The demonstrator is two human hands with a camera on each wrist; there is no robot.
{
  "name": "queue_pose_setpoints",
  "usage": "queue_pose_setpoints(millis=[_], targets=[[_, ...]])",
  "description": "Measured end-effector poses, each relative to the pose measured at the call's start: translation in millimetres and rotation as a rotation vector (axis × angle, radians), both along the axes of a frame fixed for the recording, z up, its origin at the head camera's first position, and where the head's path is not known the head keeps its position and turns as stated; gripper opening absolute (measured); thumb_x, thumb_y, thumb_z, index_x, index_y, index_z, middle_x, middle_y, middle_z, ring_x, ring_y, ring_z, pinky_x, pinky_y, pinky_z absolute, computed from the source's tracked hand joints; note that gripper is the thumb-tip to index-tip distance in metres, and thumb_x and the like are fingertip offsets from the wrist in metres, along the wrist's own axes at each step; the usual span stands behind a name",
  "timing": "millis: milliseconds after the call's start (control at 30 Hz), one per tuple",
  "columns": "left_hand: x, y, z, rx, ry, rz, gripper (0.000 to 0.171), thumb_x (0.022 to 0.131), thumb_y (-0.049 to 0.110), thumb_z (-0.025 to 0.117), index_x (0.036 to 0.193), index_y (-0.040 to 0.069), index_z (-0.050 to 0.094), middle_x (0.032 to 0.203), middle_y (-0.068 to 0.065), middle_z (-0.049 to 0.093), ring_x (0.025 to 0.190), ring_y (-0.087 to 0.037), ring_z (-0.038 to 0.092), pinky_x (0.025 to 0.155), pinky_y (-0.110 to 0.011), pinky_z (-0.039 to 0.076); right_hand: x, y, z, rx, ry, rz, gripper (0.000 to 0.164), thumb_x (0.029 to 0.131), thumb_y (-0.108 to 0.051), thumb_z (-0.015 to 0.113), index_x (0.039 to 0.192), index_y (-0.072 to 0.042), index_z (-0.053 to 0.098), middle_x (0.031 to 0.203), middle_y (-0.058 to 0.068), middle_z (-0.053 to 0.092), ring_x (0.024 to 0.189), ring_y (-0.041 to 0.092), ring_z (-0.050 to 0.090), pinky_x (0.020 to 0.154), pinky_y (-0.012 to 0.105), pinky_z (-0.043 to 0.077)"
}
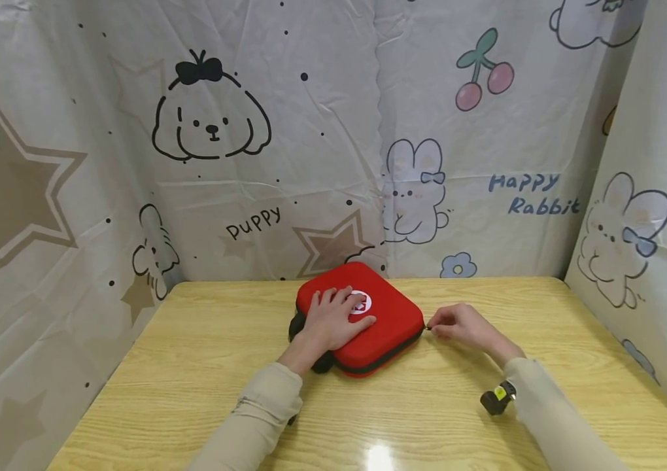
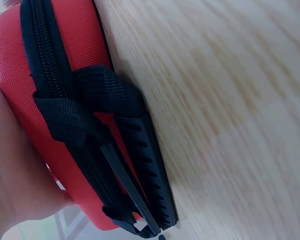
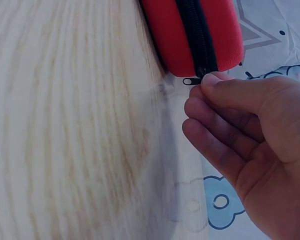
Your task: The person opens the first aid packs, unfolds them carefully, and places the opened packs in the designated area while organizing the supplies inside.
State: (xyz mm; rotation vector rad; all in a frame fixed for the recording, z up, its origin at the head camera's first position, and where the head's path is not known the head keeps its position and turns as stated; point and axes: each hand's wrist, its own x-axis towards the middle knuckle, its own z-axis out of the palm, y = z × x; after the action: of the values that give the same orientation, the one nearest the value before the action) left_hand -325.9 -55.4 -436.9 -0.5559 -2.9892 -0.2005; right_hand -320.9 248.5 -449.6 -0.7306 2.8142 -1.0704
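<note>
A white cloth printed with cartoon animals (image 1: pixel 322 131) hung behind a pale wood-grain table (image 1: pixel 180 392), where a red, rounded fabric case (image 1: pixel 389 314) with a black zipper band (image 3: pixel 195 30) lay toward the back edge. The left hand (image 1: pixel 333 322) rested spread-fingered on its top, gripping nothing, while the right hand (image 1: pixel 467 326), fingers curled, pinched a small dark zipper pull (image 3: pixel 191 81) at the case's right corner.

Seeing yellow wood-grain table (image 1: pixel 192 373) filling lower head view, catching bright glare (image 1: pixel 378 458) near the bottom edge. Seeing pale printed cloth (image 1: pixel 333 46) hanging behind and along both sides: showing bow-topped puppy face (image 1: pixel 212 129), "puppy" lettering (image 1: pixel 254 223), big brown star (image 1: pixel 21 190) at left, pink cherries (image 1: pixel 492 77), bow-wearing rabbit (image 1: pixel 412 203), "Happy Rabbit" lettering (image 1: pixel 536 194), blue flower (image 1: pixel 458 267) just above table's far edge. Spotting creature print (image 1: pixel 157 254) creasing at left corner, possibly another dog.
</note>
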Motion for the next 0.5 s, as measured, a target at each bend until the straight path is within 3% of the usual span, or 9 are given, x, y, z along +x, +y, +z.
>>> queue_pose_setpoints(millis=[300,500], targets=[[-0.8,1.0,-3.0,0.014,0.006,0.006,0.065,0.084,0.072,0.037,0.138,0.038,0.040,0.148,0.004,0.032,0.134,-0.025,0.028,0.109,-0.055,0.016,6.2,-1.2,1.8,-0.066,-0.122,0.107,0.011,0.084,-0.006,0.065,0.094,-0.004,0.070,0.088,0.009,0.069,0.072,0.009,0.059,0.066,0.022,0.049],[-0.6,1.9,-2.2,0.010,0.003,0.020,0.065,0.084,0.073,0.037,0.139,0.038,0.040,0.149,0.004,0.031,0.135,-0.025,0.028,0.110,-0.055,0.016,16.4,-14.5,5.1,-0.035,-0.109,0.149,0.008,0.084,-0.011,0.068,0.091,-0.007,0.072,0.085,0.006,0.070,0.070,0.007,0.059,0.064,0.022,0.050]])
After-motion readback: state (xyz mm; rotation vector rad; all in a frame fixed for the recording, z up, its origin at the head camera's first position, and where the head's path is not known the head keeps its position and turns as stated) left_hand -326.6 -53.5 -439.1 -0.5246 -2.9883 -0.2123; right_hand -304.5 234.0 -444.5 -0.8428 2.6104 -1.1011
